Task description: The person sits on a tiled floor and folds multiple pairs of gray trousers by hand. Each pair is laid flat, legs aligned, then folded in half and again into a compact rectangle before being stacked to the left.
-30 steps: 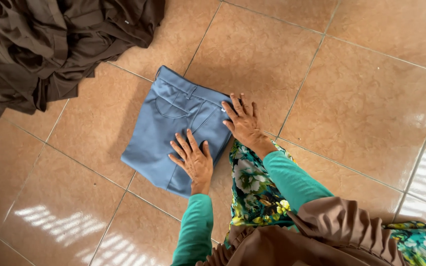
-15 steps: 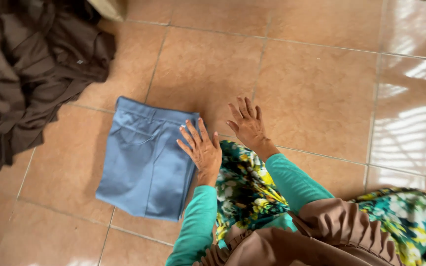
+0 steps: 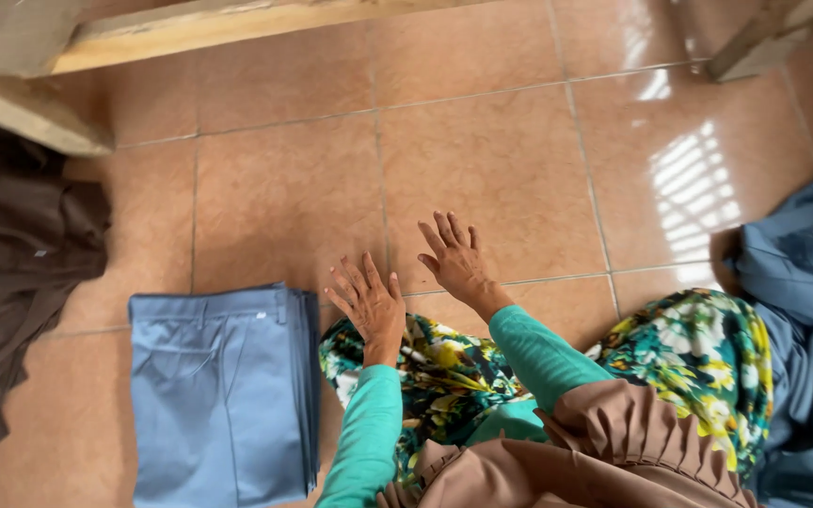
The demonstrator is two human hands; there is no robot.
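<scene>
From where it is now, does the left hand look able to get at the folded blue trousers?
Probably yes. The left hand hovers open just right of the folded blue trousers, with only bare tiled floor between them and nothing in the way.

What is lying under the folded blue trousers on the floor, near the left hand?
The folded blue trousers lie on the tan floor tiles; their stacked edges show on the right side. Anything between cloth and tile is covered. The left hand hovers beside them, empty.
</scene>
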